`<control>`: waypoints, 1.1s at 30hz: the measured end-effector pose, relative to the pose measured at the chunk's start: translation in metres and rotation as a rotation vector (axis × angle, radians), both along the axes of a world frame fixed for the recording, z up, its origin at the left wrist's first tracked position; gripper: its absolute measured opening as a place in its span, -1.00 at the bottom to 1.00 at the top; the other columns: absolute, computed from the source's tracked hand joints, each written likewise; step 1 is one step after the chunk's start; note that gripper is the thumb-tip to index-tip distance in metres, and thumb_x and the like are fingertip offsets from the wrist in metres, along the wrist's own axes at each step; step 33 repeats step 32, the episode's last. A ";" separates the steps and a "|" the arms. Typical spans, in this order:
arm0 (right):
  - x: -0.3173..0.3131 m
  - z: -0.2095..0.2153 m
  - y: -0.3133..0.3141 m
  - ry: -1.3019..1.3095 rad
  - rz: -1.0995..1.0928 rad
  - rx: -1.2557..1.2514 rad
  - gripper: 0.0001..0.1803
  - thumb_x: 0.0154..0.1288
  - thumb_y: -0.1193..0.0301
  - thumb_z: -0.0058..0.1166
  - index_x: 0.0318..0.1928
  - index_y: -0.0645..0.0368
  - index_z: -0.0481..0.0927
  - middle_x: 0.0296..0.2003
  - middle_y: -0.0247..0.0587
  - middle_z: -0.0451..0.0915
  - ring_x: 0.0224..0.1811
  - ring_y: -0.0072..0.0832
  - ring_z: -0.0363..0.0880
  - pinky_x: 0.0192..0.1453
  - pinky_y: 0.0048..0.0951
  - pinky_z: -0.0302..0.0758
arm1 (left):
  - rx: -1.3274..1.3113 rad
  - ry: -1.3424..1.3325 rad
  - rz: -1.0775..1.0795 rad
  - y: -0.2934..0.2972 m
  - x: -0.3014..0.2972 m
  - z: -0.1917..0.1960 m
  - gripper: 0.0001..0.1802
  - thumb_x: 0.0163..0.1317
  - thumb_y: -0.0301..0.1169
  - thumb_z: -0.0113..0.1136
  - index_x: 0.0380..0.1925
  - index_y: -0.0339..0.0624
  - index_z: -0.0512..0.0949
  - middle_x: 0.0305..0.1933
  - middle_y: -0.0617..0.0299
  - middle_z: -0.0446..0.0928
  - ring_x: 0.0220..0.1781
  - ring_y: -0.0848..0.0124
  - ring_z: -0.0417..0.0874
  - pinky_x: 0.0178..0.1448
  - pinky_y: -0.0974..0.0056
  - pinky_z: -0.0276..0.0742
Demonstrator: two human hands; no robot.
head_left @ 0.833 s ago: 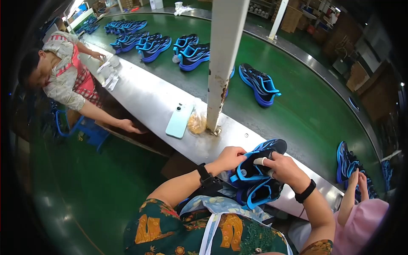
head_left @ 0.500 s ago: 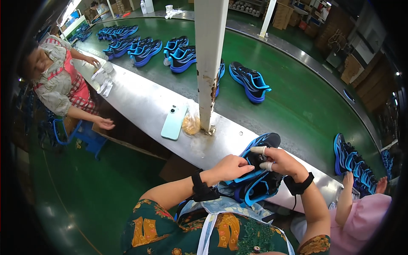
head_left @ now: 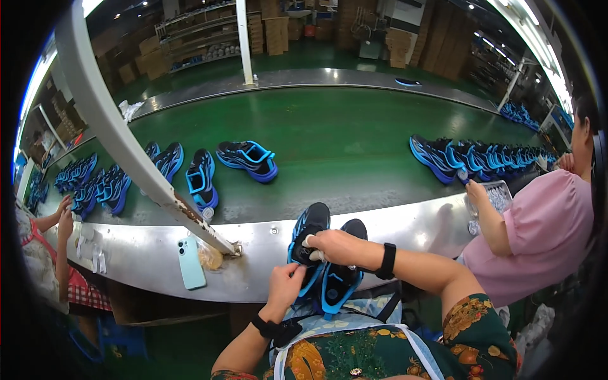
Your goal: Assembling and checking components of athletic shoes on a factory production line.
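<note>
A pair of black and blue sneakers stands at the edge of the metal ledge in front of me, toes pointing away. My left hand (head_left: 285, 288) is closed, thumb against fingers, at the left side of the left sneaker (head_left: 311, 220) near its collar. From the right, my right hand (head_left: 335, 246) reaches over with curled fingers to that sneaker's lacing; pale finger cots cover some fingertips. Whether a lace lies between those fingers is hidden. Close beside it, the right sneaker (head_left: 339, 286) sits under my right wrist, its opening toward me.
A green conveyor belt (head_left: 342, 158) runs beyond the metal ledge (head_left: 380, 221), carrying rows of sneakers (head_left: 487, 158). To the left are a slanting white post (head_left: 133, 142), a light green phone (head_left: 191, 263) and a bagged round item (head_left: 210, 258). Co-workers sit on both sides; the right one is near a tray (head_left: 497, 196).
My view has swung to the right, so the post and phone now appear farther left and the right co-worker shows more. Both hands stay at the left sneaker; my right fingers are more curled.
</note>
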State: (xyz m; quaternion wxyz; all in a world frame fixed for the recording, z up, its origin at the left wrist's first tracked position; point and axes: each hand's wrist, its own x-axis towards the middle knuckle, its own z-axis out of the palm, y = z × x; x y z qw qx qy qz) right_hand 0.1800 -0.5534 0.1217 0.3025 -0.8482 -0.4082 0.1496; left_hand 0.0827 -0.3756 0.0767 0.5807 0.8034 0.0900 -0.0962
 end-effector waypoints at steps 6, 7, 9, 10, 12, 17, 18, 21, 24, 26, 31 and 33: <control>-0.007 0.000 0.001 -0.291 0.055 -0.082 -0.80 0.08 0.41 0.23 -0.38 0.26 0.51 -0.50 0.05 0.59 -0.36 0.02 0.62 -0.30 -0.10 0.52 | 0.345 -0.416 -0.076 -0.013 -0.008 -0.003 -0.74 0.20 -0.36 0.17 -0.62 -0.26 0.52 -0.54 0.00 0.49 -0.38 -0.02 0.43 -0.26 0.01 0.30; -0.009 0.005 0.000 -0.229 0.048 -0.108 -0.77 0.11 0.36 0.23 -0.39 0.26 0.50 -0.48 0.04 0.60 -0.34 0.03 0.62 -0.28 -0.09 0.52 | 0.371 -0.486 -0.118 -0.010 -0.008 -0.002 -0.73 0.19 -0.36 0.17 -0.64 -0.27 0.51 -0.54 0.00 0.49 -0.38 -0.03 0.43 -0.24 0.00 0.30; -0.013 0.015 -0.009 -0.109 0.000 -0.158 -0.69 0.20 0.22 0.21 -0.22 0.19 0.52 -0.44 -0.02 0.58 -0.31 0.01 0.61 -0.23 -0.09 0.53 | 0.415 -0.437 -0.274 0.000 -0.020 0.012 -0.82 0.20 -0.35 0.18 -0.48 -0.23 0.58 -0.44 0.02 0.52 -0.31 -0.02 0.46 -0.19 0.03 0.33; -0.012 0.018 -0.019 -0.035 -0.036 -0.145 -0.67 0.20 0.18 0.20 -0.16 0.13 0.57 -0.44 -0.02 0.59 -0.31 0.00 0.61 -0.19 -0.11 0.53 | 0.434 -0.459 -0.405 0.002 -0.033 0.025 -0.82 0.18 -0.34 0.20 -0.32 -0.22 0.58 -0.38 0.02 0.53 -0.26 -0.01 0.47 -0.13 0.04 0.36; -0.009 0.011 -0.050 0.047 -0.080 -0.064 -0.62 0.22 0.12 0.20 0.01 -0.05 0.65 -0.37 0.03 0.59 -0.27 -0.02 0.61 -0.08 -0.18 0.54 | 0.508 -0.445 -0.612 0.008 -0.045 0.029 -0.50 0.13 -0.32 0.26 0.09 -0.22 0.46 -0.20 -0.01 0.52 -0.13 -0.01 0.50 0.00 0.07 0.42; -0.059 0.024 -0.096 0.210 -0.051 -0.054 -0.56 0.23 0.36 0.21 0.15 -0.09 0.59 -0.18 0.02 0.52 -0.14 -0.07 0.56 0.02 -0.20 0.49 | 0.302 -0.313 -0.741 0.006 -0.039 0.045 -0.64 0.18 -0.37 0.24 -0.04 -0.29 0.55 -0.21 -0.03 0.55 -0.12 0.05 0.53 0.00 0.09 0.45; -0.066 0.025 -0.101 0.258 -0.155 -0.004 -0.57 0.22 0.38 0.22 0.13 -0.11 0.59 -0.22 -0.01 0.52 -0.22 -0.07 0.53 0.01 -0.20 0.49 | 0.191 -0.166 -0.676 0.008 -0.028 0.061 -0.70 0.20 -0.38 0.22 -0.09 -0.27 0.59 -0.22 -0.01 0.56 -0.13 0.10 0.54 0.01 0.12 0.45; -0.081 0.003 -0.106 0.191 -0.283 0.264 -0.61 0.19 0.40 0.25 0.06 0.03 0.61 -0.35 -0.06 0.48 -0.32 -0.12 0.52 -0.19 -0.25 0.48 | 0.005 -0.138 -0.360 0.012 0.007 0.075 -0.81 0.20 -0.44 0.20 -0.19 -0.19 0.65 -0.17 0.12 0.57 -0.04 0.23 0.53 0.08 0.21 0.43; -0.102 -0.003 -0.084 -0.241 -0.387 0.064 -0.70 0.16 0.40 0.26 -0.06 0.08 0.63 -0.47 -0.13 0.45 -0.36 -0.16 0.50 -0.31 -0.23 0.44 | 0.265 -0.549 -0.619 0.001 0.029 0.038 -0.84 0.14 -0.50 0.23 -0.25 -0.16 0.65 -0.10 0.19 0.54 0.00 0.24 0.47 0.10 0.23 0.39; -0.103 -0.011 -0.084 -0.289 -0.429 0.046 -0.71 0.14 0.40 0.27 -0.10 0.08 0.62 -0.51 -0.16 0.44 -0.38 -0.17 0.49 -0.32 -0.23 0.43 | 0.340 -0.540 -0.645 -0.002 0.026 0.031 -0.84 0.11 -0.52 0.24 -0.27 -0.16 0.63 -0.09 0.20 0.53 0.00 0.22 0.45 0.10 0.22 0.38; -0.103 0.017 -0.089 0.177 -0.462 0.151 -0.69 0.15 0.35 0.28 -0.06 -0.04 0.62 -0.47 -0.15 0.44 -0.35 -0.18 0.48 -0.27 -0.20 0.42 | 0.553 -0.710 -0.781 -0.014 0.022 0.023 -0.87 -0.03 -0.55 0.27 -0.41 -0.19 0.62 -0.29 0.25 0.51 -0.09 0.17 0.43 0.02 0.21 0.41; -0.108 0.014 -0.090 0.189 -0.472 0.148 -0.69 0.15 0.35 0.28 -0.06 -0.04 0.62 -0.47 -0.15 0.44 -0.35 -0.18 0.48 -0.27 -0.20 0.42 | 0.544 -0.701 -0.792 -0.016 0.020 0.020 -0.87 -0.03 -0.55 0.27 -0.41 -0.19 0.62 -0.29 0.25 0.51 -0.09 0.17 0.43 0.02 0.21 0.41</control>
